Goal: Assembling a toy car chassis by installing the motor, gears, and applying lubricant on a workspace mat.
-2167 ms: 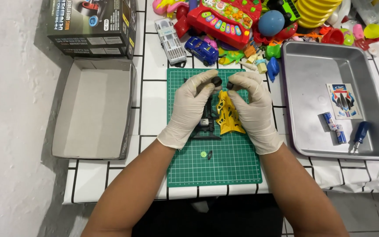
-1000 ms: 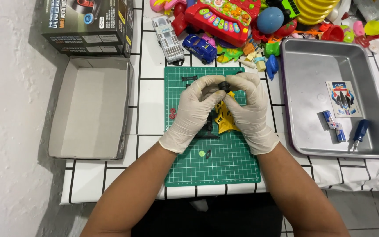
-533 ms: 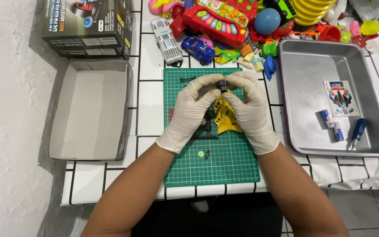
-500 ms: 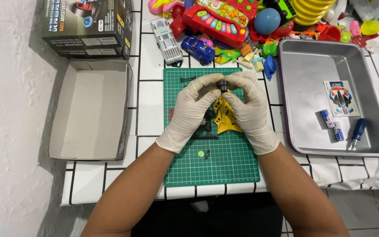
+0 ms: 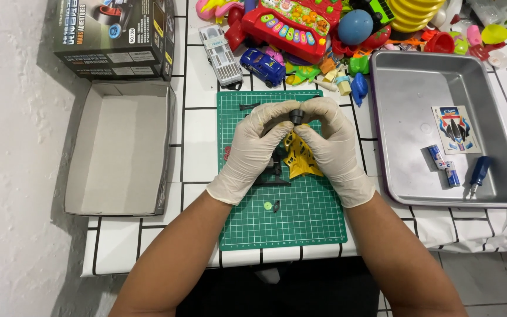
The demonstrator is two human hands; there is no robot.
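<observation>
Head view: both gloved hands meet over the upper half of the green cutting mat, which lies on the tiled tabletop. Left hand and right hand each close their grip, fingertips only, on one small black wheel-like part, held above the mat. Under the hands, on the mat: yellow toy body piece and a dark chassis piece, touching or overlapping, can't tell which. Near the mat's lower middle: a small green round bit with a tiny dark bit just beside it.

Right of the mat: metal tray holding a sticker sheet, two batteries and a blue-handled screwdriver. Left of the mat: open cardboard box, printed toy box above it. Beyond the mat: pile of mixed plastic toys.

Judgement: looks like a fitting or pulling step on the small black part. Any next move needs a steady two-finger pinch and fine alignment; part is small, easy to drop.
</observation>
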